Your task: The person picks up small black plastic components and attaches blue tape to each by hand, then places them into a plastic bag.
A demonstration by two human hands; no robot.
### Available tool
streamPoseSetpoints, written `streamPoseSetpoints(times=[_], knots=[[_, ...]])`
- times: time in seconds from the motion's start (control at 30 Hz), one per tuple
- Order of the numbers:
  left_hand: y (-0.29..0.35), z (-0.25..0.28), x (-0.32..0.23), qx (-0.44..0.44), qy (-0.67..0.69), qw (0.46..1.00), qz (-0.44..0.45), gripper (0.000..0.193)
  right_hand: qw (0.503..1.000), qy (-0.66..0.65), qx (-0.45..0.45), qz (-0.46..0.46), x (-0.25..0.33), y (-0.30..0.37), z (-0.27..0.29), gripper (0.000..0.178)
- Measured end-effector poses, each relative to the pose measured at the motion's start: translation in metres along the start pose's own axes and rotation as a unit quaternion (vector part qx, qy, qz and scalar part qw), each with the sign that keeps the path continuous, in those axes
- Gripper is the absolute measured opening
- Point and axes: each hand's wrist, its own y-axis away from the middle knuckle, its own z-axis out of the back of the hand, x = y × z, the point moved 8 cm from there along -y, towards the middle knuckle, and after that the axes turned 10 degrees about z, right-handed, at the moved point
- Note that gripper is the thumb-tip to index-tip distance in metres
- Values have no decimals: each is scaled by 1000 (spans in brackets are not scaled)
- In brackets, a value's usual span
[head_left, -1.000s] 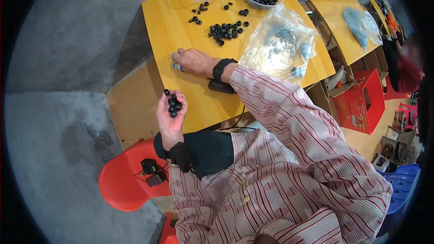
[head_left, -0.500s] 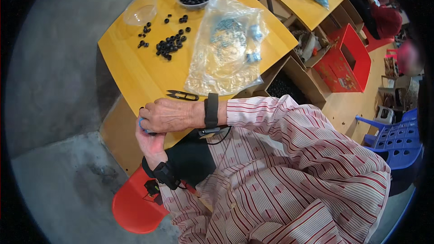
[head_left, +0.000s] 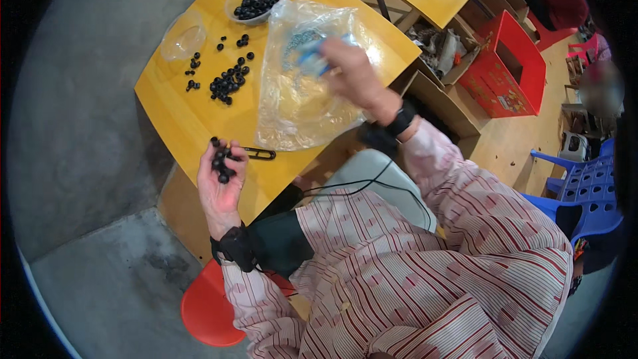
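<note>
Now your left hand cups small black beads, fingers curled loosely. Your right hand is blurred above the clear plastic bag; its grip cannot be told.

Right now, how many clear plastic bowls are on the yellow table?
2: one bowl full of black beads at the table's far edge, and one empty bowl just left of it, nearer the corner. Others could be hidden under the plastic bag.
</note>
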Motion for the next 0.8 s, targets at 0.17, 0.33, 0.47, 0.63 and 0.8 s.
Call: streamPoseSetpoints(times=[0.17, 0.33, 0.47, 0.63, 0.8], knots=[[-36, -48, -6, -66, -108, 991, 41, 19, 973, 135, -85, -168, -104, 48, 54, 20], [-89, -85, -24, -103, -167, 978, 73, 18, 968, 188, -60, -154, -107, 53, 52, 22], [-135, -119, -41, -143, -186, 971, 46, 18, 972, 193, -17, -130, -106, 52, 50, 21], [-188, -153, -78, -165, -276, 946, -38, 17, 969, 191, 0, -154, -105, 48, 49, 17], [-226, -171, -79, -145, -261, 954, 24, 49, 964, 201, 20, -171, -108, 48, 47, 17]])
